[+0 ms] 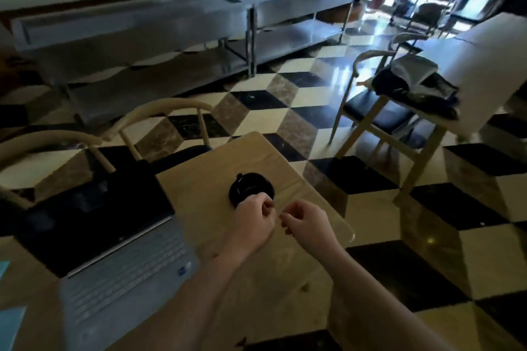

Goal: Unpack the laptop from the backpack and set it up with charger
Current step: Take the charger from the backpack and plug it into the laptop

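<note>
A silver laptop stands open on the left of the wooden table, its screen dark. A coiled black charger cable lies in the table's middle. My left hand is at the coil's near edge, fingers curled and pinching it there. My right hand hovers just to its right with thumb and fingers curled together. Whether it holds anything is too blurred to tell.
Two wooden chairs stand behind the table at the left. At the right, a dark bag-like bundle with a grey item on top lies beside another chair. Steel counters line the far wall. The floor is glossy and checkered.
</note>
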